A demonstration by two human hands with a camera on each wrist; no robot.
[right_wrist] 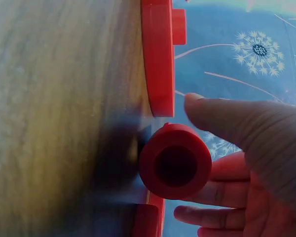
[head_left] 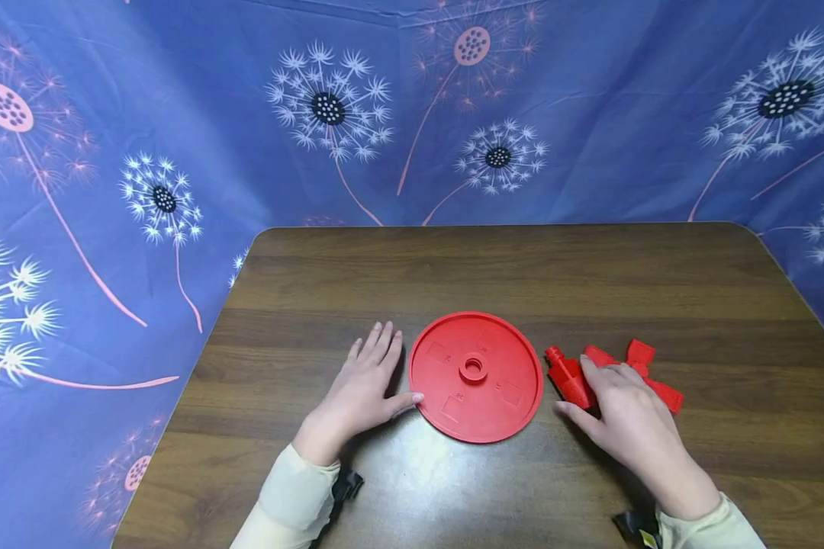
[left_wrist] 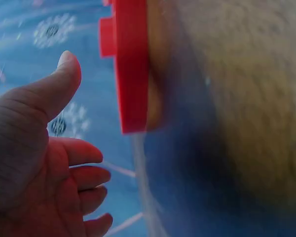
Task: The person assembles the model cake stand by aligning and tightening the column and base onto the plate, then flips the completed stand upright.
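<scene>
A round red plastic disc with a raised threaded hub lies on the table. Beside its left edge is my left hand, palm down with fingers stretched out, its thumb tip at the rim. My right hand is spread over a hollow red tube with a narrower threaded end. In the right wrist view the thumb stands apart from the tube's open end, and the fingers lie behind it; whether they touch is unclear. A red piece with several flat arms is partly hidden beneath the right hand.
The brown wooden table has rounded far corners. Behind it and on both sides hangs a blue cloth with dandelion prints. Dark straps sit at both wrists.
</scene>
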